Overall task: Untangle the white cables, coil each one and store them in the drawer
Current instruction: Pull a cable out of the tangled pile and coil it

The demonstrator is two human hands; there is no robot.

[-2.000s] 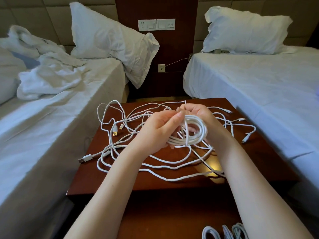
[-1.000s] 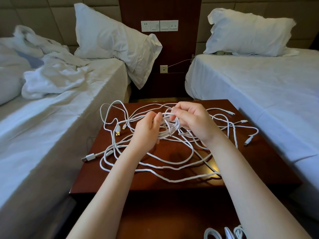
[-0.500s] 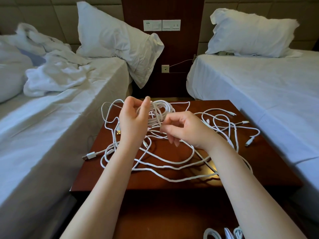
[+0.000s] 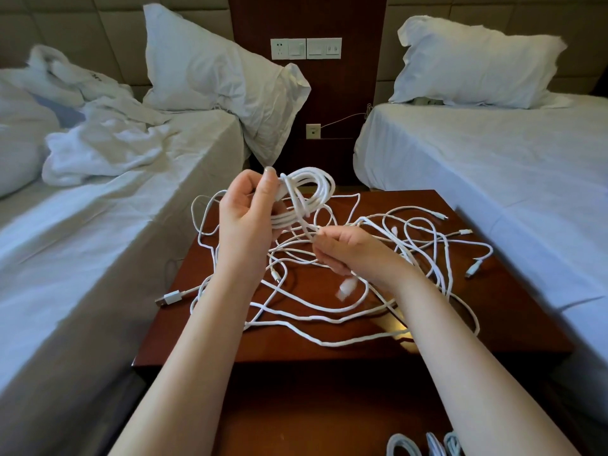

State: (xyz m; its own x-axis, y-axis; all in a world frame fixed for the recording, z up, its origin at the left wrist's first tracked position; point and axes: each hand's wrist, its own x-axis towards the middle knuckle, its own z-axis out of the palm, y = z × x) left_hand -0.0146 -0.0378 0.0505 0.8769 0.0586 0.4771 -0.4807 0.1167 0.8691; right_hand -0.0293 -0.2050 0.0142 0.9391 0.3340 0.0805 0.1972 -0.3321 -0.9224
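Observation:
My left hand holds a coiled white cable raised above the brown nightstand. My right hand pinches that cable's loose tail just below the coil, and a blurred white plug hangs under the hand. A tangle of white cables lies spread over the nightstand top, with a USB plug sticking out over its left edge and small plugs at the right.
Several coiled white cables show at the bottom edge, below the nightstand front. A bed with rumpled sheets stands to the left, a made bed to the right. Wall sockets sit on the panel behind.
The coil has passed from my right hand to my left, which lifted it up and to the left. My right hand dropped lower and now grips the tail end.

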